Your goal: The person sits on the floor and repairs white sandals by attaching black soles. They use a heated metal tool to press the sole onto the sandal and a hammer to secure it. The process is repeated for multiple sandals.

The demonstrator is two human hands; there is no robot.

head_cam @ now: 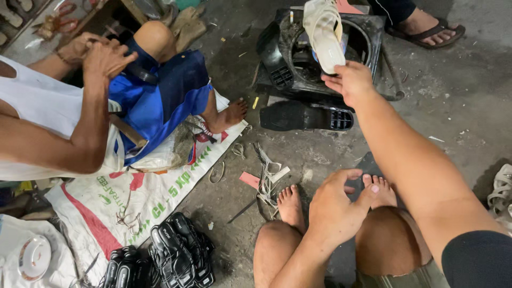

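From the head view, our right hand (349, 80) reaches forward, fingers closed lightly on the heel end of a cream sandal (324, 33), holding it up over a black plastic housing (298, 58) on the concrete floor (437, 117). Our left hand (333, 205) lies open and empty across our knee. A black sole (304, 116) lies just in front of the housing. At left another person's hands (101, 53) press something dark against a raised knee, and black sandals (170, 256) are heaped by a printed sack (133, 202).
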